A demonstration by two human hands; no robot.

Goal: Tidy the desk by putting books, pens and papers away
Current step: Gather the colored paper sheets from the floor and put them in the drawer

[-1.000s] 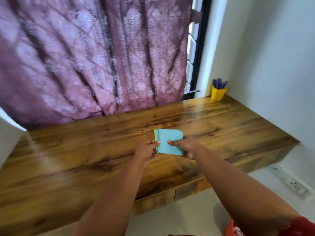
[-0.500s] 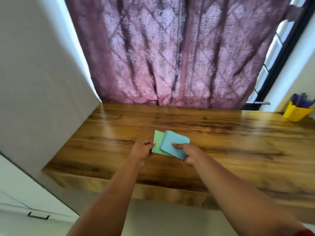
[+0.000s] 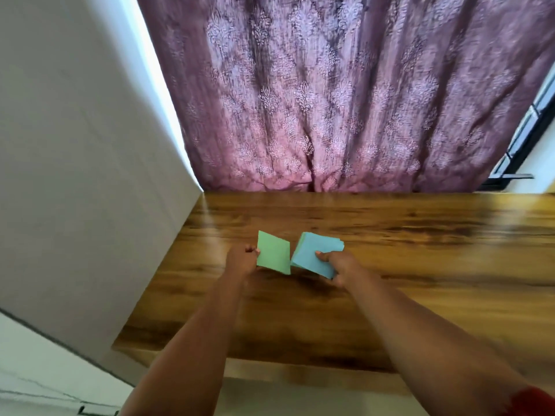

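Purple curtain is hung behind the desk; above its left front part, green paper is pinched by the left hand, just beside the blue stack gripped by the right hand.

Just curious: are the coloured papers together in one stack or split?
Split: the left hand holds the green paper, the right hand the blue stack.

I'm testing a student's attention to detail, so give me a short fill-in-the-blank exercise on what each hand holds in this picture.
1. The left hand holds a ____ paper.
2. The right hand holds a stack of ____ papers.
3. Both hands are above a ____ desk.
4. Behind the desk hangs a purple ____.

Missing words: green; blue; wooden; curtain
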